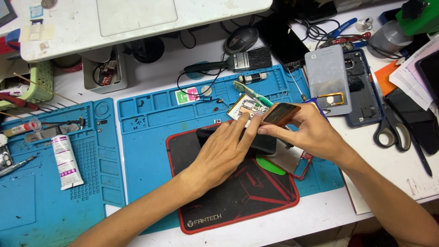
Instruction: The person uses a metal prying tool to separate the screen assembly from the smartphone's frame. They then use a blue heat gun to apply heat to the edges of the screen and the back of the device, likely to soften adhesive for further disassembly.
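Observation:
My left hand [224,148] lies flat on a black slab-shaped part [267,144] that rests on a black mouse pad with red trim [238,201]. My right hand [311,130] pinches a small reddish-brown rectangular piece [281,114] between thumb and fingers, held just above the black part. Behind the fingers lies an opened phone [247,107] with its circuit board showing. A red phone frame [299,164] and a green pick [270,165] lie under my right wrist.
Two blue repair mats [151,137] cover the white table. A brush [242,61], a green toothbrush [249,91], a white tube [64,162], scissors [393,132], a grey phone back cover [327,77], a mouse [241,39] and cables lie around.

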